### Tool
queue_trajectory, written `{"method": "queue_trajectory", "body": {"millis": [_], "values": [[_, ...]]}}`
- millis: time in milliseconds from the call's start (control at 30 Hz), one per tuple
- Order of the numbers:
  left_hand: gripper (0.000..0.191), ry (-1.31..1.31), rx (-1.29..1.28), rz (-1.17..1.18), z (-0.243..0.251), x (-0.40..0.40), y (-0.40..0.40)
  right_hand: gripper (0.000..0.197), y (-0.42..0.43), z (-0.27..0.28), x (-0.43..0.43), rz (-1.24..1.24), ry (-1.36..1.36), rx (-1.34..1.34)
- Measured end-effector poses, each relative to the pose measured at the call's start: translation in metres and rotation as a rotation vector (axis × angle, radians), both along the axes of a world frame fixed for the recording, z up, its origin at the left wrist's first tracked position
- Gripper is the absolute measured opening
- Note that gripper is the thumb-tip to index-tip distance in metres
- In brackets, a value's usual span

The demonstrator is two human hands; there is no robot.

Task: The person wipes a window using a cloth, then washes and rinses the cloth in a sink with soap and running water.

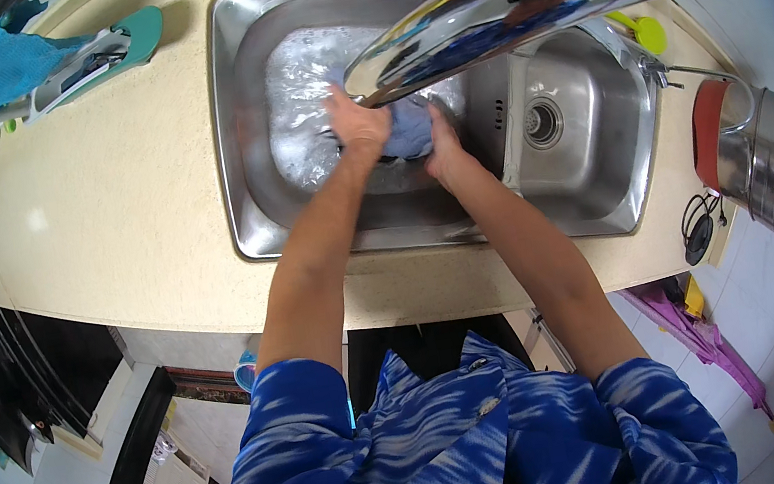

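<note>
A wet blue-grey cloth (409, 130) is bunched between my hands, over the large basin of a stainless steel sink (261, 216). My left hand (359, 121) is on its left side, below the chrome faucet spout (474, 23); the fingers are blurred and partly hidden by the spout. My right hand (446, 145) grips the cloth from the right, thumb uppermost. Beneath them, foamy water (299, 119) swirls in the large basin. Part of the cloth is hidden behind the spout.
To the right is a smaller basin (586, 157) with a drain strainer (541, 123). A steel pot (761, 160) and a black cord (698, 231) lie beyond it. On the left, a blue mesh cloth (5, 82) hangs by a teal-and-white holder (100, 59) on the beige counter (99, 196).
</note>
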State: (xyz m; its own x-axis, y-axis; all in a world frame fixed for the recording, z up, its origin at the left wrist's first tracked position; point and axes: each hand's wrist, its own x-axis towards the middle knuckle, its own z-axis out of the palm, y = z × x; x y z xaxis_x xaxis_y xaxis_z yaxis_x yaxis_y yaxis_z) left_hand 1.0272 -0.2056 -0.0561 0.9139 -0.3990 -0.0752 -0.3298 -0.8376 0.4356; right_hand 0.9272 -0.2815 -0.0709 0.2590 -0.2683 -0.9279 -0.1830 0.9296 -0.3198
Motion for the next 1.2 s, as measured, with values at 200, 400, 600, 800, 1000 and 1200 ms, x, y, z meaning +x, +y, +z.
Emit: {"method": "queue_trajectory", "body": {"millis": [200,400,600,800,1000,1200], "values": [[0.021,0.277,-0.53,-0.124,0.062,-0.066,-0.022,0.051,-0.029,0.018,0.011,0.113,-0.438,0.053],[0.02,0.2,-0.499,-0.179,0.05,-0.043,-0.01,0.037,0.006,0.02,0.022,0.223,-0.37,-0.049],[0.019,-0.049,-0.281,-0.245,-0.002,0.037,0.034,0.03,0.033,0.041,0.035,0.272,-0.192,-0.066],[0.028,0.184,-0.003,-0.449,0.036,0.054,0.067,0.02,-0.016,0.037,-0.004,1.101,-0.068,-0.899],[0.032,0.068,0.311,-0.332,-0.007,0.063,0.082,0.02,-0.046,0.017,0.028,1.131,0.087,-1.387],[0.057,0.467,0.211,-0.288,-0.008,0.046,0.056,0.036,-0.004,0.0,0.031,1.387,0.137,-1.522]]}}
